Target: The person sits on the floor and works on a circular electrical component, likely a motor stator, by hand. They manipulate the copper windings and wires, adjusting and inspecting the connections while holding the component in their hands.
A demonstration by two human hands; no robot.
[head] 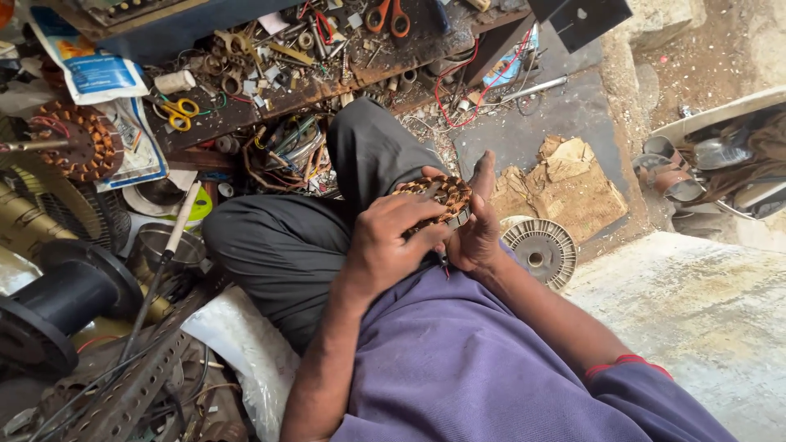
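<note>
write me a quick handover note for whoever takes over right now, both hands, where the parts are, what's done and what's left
Left hand: fingers laid over the top of the copper-wound stator, gripping it.
Right hand: holds the stator from the far side, thumb up along its edge.
The stator sits over the lap, above the dark trousers.
Nearby: a round finned rotor on the floor to the right, a second wound stator at far left, yellow scissors and orange scissors on the cluttered shelf.
Done: coils appear wound on the held stator.
Left: cannot tell; the hands cover much of the windings.
</note>
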